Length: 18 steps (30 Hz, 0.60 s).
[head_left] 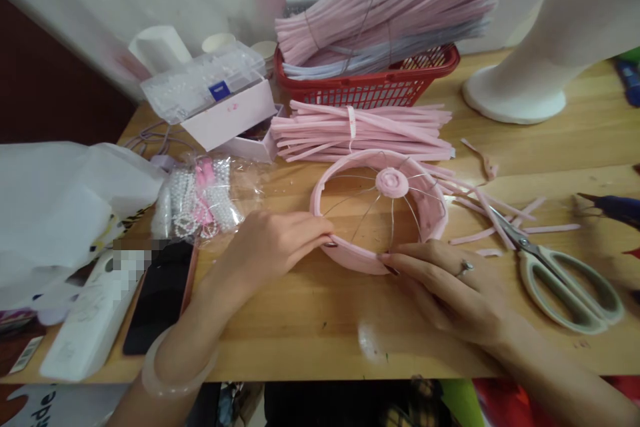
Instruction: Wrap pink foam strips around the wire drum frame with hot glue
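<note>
Both hands meet on the pink ring point(350, 255), which lies on the table point(300, 320) just ahead of them, with wire spokes running to a rosette point(391, 182) at its middle. The left hand point(275, 243) pinches the ring's near-left rim. The right hand point(445, 280) lays its fingers flat along the near band; the thumb is hidden, so I cannot tell if it grips. Scissors point(560, 273) lie just right of the right hand. A stem bundle point(360, 133) lies beyond the ring, and a bead bag point(200, 200) sits just beyond the left hand.
</note>
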Each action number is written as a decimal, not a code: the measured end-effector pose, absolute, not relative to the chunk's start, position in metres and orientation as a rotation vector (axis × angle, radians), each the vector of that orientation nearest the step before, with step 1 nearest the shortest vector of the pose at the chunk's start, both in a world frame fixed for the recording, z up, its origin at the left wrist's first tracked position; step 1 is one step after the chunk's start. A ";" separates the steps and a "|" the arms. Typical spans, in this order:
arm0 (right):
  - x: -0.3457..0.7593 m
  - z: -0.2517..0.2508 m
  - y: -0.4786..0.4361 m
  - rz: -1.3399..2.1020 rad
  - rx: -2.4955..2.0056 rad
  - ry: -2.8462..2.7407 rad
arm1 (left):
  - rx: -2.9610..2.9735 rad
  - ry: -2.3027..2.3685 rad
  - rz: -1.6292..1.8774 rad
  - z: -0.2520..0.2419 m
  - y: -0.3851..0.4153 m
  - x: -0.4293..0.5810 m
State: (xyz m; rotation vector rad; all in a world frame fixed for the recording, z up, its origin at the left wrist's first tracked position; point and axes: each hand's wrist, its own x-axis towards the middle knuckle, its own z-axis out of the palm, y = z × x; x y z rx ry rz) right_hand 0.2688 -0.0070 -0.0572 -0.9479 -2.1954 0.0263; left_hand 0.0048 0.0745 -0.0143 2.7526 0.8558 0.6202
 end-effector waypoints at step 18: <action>0.270 -0.054 -0.008 0.040 -0.979 -2.217 | 2.946 0.766 0.255 0.008 0.083 0.011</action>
